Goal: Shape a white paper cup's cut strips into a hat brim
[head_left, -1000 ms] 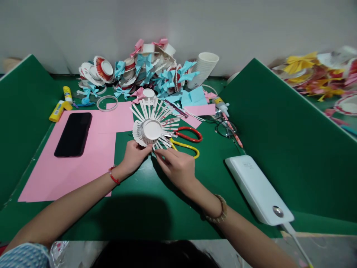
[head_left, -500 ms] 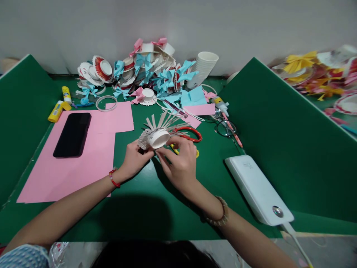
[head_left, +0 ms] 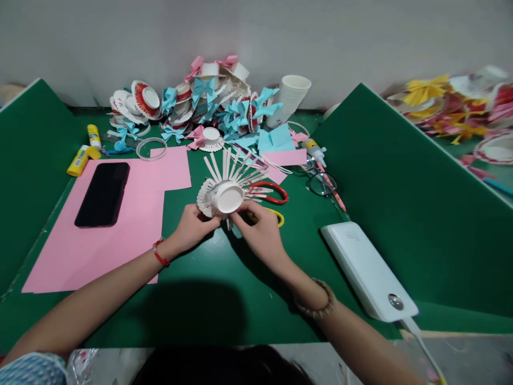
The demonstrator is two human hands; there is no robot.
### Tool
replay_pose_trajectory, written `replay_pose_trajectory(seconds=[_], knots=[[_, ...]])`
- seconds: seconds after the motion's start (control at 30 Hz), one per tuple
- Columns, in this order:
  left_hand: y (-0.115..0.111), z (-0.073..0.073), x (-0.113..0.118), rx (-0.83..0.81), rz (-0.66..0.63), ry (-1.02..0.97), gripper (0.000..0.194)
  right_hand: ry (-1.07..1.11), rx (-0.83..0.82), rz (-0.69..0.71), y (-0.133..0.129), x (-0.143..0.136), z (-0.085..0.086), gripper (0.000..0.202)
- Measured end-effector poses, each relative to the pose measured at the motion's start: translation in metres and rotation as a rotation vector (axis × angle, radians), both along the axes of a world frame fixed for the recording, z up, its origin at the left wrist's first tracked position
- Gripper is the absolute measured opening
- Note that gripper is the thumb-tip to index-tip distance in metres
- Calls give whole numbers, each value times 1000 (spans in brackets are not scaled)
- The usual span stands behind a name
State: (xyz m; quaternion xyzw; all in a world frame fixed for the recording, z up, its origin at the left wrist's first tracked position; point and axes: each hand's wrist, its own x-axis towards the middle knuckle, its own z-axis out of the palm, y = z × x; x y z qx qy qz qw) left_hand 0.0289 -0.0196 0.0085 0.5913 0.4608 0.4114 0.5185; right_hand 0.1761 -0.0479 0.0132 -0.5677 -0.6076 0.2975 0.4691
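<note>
A white paper cup [head_left: 230,197] cut into thin strips is held between my hands, its round base facing me. On its left side the strips are folded into a scalloped fan; at the top and right they stick out straight. My left hand [head_left: 194,227] pinches the folded edge at the lower left. The fingers of my right hand [head_left: 262,230] are closed on the strips at the cup's lower right. Scissors with red and yellow handles [head_left: 276,193] lie just behind the cup, partly hidden by it.
A black phone [head_left: 103,194] rests on pink paper [head_left: 136,224] at left, near glue sticks [head_left: 80,160]. Paper cups [head_left: 289,99] and finished cup pieces with bows [head_left: 204,93] line the back. Glasses [head_left: 323,183] and a white power bank [head_left: 368,270] lie right, beside a green partition [head_left: 401,187].
The cup has tilted so its base faces me more fully, and its strips fan out more widely upward. My right hand has shifted slightly along the lower right edge.
</note>
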Motion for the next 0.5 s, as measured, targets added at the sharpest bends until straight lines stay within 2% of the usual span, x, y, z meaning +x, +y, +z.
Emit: replay_pose_trajectory(seconds=[0.1,0.17,0.37,0.5], knots=[[0,4,0,-34,-14,-58,9,254,-110,11,3,1,2,11],[0,5,0,-49,-19,-58,11,334,-154,-1,4,1,3,12],[0,6,1,-93,-9,-136,15,416,-190,-91,2,1,8,12],[1,5,1,-118,-8,-153,18,422,-195,-94,1,-1,7,13]])
